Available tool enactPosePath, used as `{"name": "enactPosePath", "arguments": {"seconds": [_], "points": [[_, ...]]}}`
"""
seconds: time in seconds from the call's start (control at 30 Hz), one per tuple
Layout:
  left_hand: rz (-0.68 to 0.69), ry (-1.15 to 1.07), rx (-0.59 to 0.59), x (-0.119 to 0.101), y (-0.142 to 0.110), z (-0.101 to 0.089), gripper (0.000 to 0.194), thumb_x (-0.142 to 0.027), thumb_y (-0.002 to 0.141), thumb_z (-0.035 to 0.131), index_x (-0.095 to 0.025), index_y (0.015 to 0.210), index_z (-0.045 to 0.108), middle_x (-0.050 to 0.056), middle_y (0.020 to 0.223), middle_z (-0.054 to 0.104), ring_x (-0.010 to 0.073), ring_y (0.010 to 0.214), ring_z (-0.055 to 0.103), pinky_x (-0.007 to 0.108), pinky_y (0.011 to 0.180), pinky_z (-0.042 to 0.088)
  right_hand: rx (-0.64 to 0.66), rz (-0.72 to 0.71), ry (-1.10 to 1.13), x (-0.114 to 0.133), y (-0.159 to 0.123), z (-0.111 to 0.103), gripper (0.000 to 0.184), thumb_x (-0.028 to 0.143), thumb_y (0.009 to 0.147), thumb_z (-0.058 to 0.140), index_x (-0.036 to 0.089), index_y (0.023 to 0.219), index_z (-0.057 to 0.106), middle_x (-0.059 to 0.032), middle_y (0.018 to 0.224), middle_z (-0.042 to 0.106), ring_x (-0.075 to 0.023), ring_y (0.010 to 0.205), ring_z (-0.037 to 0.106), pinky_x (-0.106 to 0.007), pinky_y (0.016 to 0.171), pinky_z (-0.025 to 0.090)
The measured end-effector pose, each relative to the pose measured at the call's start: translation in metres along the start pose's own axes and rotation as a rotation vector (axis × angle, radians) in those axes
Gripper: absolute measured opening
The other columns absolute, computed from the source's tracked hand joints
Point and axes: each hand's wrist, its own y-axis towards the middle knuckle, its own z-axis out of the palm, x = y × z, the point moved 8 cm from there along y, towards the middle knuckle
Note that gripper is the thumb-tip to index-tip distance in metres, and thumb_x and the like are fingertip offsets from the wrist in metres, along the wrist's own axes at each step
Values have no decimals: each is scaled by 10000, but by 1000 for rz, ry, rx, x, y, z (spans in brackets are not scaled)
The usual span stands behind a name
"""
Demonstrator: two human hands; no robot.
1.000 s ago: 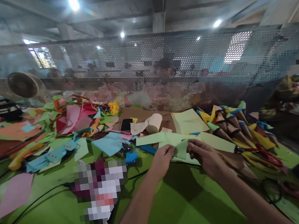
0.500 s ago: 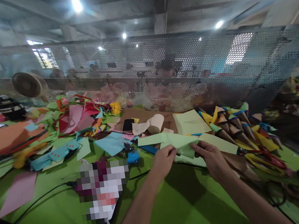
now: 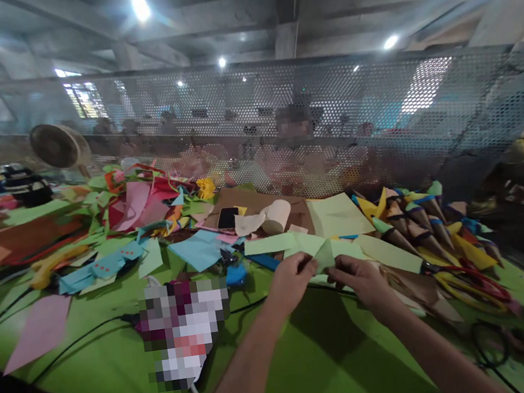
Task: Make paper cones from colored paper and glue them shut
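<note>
Huge perforated metal screen (image 3: 240, 108) behind a bright green table (image 3: 339, 368). Worker's left hand (image 3: 293, 280) and right hand (image 3: 361, 277) both got fingertips pinched on a pale green paper piece (image 3: 325, 255), right between them, over the table.

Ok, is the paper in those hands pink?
No, the paper held by the left hand and right hand is light green.

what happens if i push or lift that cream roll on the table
The cream roll would probably roll if pushed, given its rounded side. Its loose end looks thin and curled, so it may flop or trail when lifted.
</note>
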Motion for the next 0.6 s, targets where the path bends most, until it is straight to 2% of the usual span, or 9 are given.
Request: {"name": "enactPosePath", "arguments": {"seconds": [0.13,0.27,0.37,0.5,0.6], "points": [[-24,-62,-20,6,2,1,279,-382,850,544,-189,657,489,-44,624,431,126,625,392,255,589,287,38,5,-68,-1,-1,6,351,491,688,756,212,577,576,29,545,552,-149,561,469,-280,557,327],[-64,-96,-4,10,4,3,262,-385,856,511,-185,687,500,-38,646,442,132,640,407,253,616,318,24,9,-104,1,-1,7,386,573,701,706,210,639,591,13,597,579,-156,579,485,-286,579,368],[-65,-47,-20,10,1,4,260,-377,898,459,-203,706,474,-32,653,442,147,655,416,264,628,309,27,-13,-144,4,-2,6,401,594,722,677,210,653,584,17,605,560,-157,591,480,-282,574,368],[-110,117,-49,10,-6,8,228,-388,961,390,-234,809,462,-16,704,495,173,689,462,274,644,311,101,-14,-168,0,-3,12,396,592,738,673,215,668,575,22,610,537,-161,611,477,-279,575,369],[-135,208,-64,8,-8,9,256,-354,984,366,-235,770,441,-11,695,514,174,681,482,273,628,305,131,24,-142,-7,-4,15,412,598,728,692,217,657,552,34,599,495,-151,598,451,-272,563,361]]}}
